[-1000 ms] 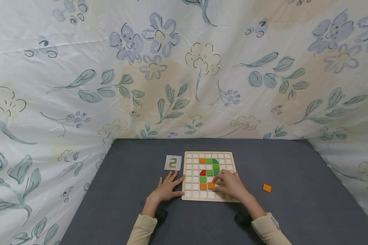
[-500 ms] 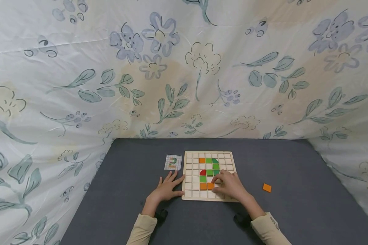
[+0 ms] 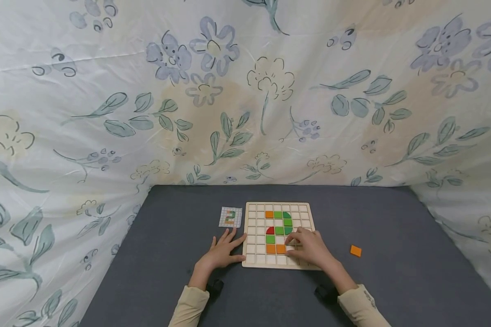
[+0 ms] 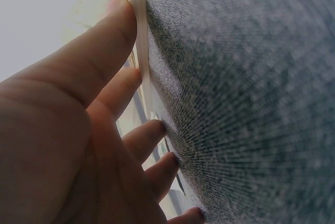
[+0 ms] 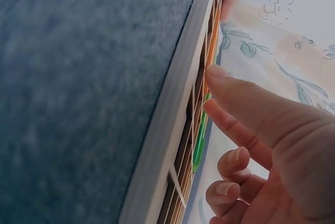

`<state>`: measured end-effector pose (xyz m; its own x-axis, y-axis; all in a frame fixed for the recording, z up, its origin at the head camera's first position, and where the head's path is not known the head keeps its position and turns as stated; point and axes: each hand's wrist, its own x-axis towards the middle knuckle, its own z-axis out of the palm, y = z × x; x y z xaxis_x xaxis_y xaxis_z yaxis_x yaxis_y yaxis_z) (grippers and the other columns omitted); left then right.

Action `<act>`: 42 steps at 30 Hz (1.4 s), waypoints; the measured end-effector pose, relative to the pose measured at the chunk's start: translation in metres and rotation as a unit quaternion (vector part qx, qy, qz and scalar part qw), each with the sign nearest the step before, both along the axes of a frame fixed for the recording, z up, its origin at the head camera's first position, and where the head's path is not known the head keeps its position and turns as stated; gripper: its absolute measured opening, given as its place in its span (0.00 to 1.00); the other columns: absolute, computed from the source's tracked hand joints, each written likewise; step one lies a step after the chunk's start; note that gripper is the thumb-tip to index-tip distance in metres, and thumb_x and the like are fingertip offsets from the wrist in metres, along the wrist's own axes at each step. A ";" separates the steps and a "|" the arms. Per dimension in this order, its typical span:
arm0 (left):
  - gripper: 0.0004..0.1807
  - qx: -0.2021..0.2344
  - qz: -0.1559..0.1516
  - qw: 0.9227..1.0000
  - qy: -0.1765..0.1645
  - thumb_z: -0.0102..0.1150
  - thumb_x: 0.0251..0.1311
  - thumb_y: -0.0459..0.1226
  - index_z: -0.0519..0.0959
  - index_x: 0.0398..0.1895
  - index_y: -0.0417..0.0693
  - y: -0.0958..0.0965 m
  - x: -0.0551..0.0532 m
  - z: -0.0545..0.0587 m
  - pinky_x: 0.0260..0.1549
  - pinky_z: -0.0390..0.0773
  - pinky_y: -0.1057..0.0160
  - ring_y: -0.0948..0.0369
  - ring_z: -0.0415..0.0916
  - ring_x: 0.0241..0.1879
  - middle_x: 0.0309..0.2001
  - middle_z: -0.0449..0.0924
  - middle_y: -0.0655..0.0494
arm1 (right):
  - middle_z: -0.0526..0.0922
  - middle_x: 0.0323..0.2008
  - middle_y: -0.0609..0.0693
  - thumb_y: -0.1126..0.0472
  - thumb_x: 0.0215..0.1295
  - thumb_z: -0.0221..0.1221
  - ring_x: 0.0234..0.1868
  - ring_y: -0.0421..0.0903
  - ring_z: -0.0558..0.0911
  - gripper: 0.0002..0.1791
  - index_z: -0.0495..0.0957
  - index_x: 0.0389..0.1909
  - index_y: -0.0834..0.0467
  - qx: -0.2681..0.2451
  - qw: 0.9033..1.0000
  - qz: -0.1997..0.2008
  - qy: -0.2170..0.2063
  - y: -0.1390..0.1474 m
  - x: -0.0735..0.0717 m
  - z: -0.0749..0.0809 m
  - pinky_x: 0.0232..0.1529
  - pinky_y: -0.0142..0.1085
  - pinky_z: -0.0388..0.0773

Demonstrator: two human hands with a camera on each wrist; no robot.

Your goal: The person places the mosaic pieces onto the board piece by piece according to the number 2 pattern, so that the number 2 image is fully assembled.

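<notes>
On the table a wooden grid board (image 3: 257, 259) carries several tiles, among them green ones, a red quarter-round one (image 3: 270, 230) and an orange square (image 3: 269, 214) in the top row. Two orange squares sit side by side in a lower row. My right hand (image 3: 308, 247) is bent over the board; its thumb and index tips are right at the edge of the right-hand orange square (image 3: 280, 249), which lies in its cell. My left hand (image 3: 221, 252) lies spread, thumb (image 4: 112, 30) and index finger against the board's left edge, the other fingers on the tablecloth.
A small pattern card (image 3: 230, 217) with a coloured figure lies left of the board. One loose orange square (image 3: 355, 251) rests on the dark tablecloth (image 3: 393, 218) to the right. A flowered curtain (image 3: 270, 150) hangs behind and at both sides.
The orange square in my right fingers came down into its cell beside the other one. My right fingertips then shifted slightly right, off its top. My left hand has stayed put.
</notes>
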<state>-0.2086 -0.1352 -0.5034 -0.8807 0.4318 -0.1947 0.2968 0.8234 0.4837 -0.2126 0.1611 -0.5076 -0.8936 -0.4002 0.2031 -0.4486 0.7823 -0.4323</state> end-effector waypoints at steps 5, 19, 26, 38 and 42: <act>0.38 -0.001 0.000 1.000 0.001 0.56 0.58 0.53 0.58 0.71 0.56 0.000 0.000 -0.001 0.62 0.36 0.31 0.43 0.37 0.72 0.72 0.46 0.44 | 0.73 0.28 0.42 0.51 0.46 0.71 0.28 0.39 0.70 0.11 0.82 0.32 0.45 -0.008 1.000 -0.005 -0.010 0.005 0.001 -0.001 0.33 0.37 0.55; 0.37 0.014 -0.005 1.000 0.001 0.55 0.59 0.52 0.58 0.71 0.54 -0.002 0.000 -0.004 0.62 0.36 0.31 0.43 0.37 0.72 0.72 0.46 0.43 | 0.72 0.27 0.41 0.50 0.45 0.71 0.26 0.37 0.69 0.13 0.82 0.32 0.45 0.004 1.000 -0.023 0.005 0.023 0.001 -0.001 0.33 0.37 0.56; 0.37 0.010 0.000 1.000 0.003 0.55 0.59 0.53 0.58 0.71 0.55 0.000 0.001 -0.002 0.62 0.36 0.31 0.43 0.38 0.72 0.72 0.46 0.43 | 0.71 0.27 0.42 0.50 0.47 0.70 0.26 0.35 0.64 0.13 0.82 0.34 0.46 0.005 1.000 -0.031 -0.003 0.036 0.000 -0.001 0.33 0.38 0.54; 0.37 0.009 0.004 1.000 0.004 0.56 0.58 0.53 0.59 0.70 0.55 0.000 0.002 -0.003 0.62 0.36 0.31 0.43 0.38 0.72 0.72 0.47 0.44 | 0.67 0.24 0.44 0.51 0.47 0.70 0.23 0.37 0.60 0.15 0.82 0.37 0.47 0.009 0.999 -0.046 -0.003 0.055 0.005 0.000 0.32 0.39 0.49; 0.37 0.012 0.002 1.000 0.005 0.56 0.59 0.53 0.59 0.70 0.55 -0.001 0.002 -0.003 0.62 0.36 0.31 0.43 0.38 0.72 0.72 0.47 0.43 | 0.69 0.27 0.43 0.52 0.47 0.70 0.27 0.39 0.65 0.14 0.82 0.36 0.47 0.003 0.998 -0.054 -0.011 0.061 0.006 0.000 0.34 0.40 0.53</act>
<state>-0.2069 -0.1358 -0.5064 -0.8844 0.4322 -0.1761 0.2974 0.8127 0.5011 -0.2069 0.2223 -0.5071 -0.9361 -0.3017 0.1806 -0.3512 0.8286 -0.4361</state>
